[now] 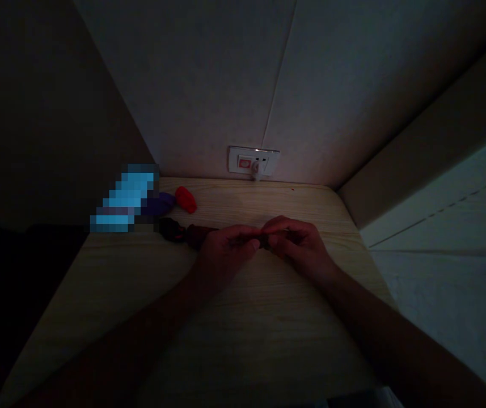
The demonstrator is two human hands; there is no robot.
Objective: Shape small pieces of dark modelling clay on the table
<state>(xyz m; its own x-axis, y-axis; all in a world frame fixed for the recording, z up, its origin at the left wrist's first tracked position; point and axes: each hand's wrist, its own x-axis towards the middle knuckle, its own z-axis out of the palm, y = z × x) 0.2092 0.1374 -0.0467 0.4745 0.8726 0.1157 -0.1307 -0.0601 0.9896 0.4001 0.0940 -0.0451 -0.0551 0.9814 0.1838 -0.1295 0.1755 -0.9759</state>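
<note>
Above the wooden tabletop (243, 317), my left hand (224, 252) and my right hand (302, 245) meet with fingers closed. Between their fingertips shows a small dark lump (263, 241); its kind is too dim to tell. Just left of my left hand, and partly hidden by it, lies a dark red lump (199, 236). A black lump (171, 229) lies beside that, farther left. Behind these are a bright red lump (186, 199) and a purple lump (163, 203), both soft-looking and rounded.
A blurred-out bright blue shape (126, 195) is at the table's back left corner. On the wall (200, 102) behind, a socket plate (243, 161) holds a plug (257, 169). A pale panel (438, 198) stands to the right. The room is dim.
</note>
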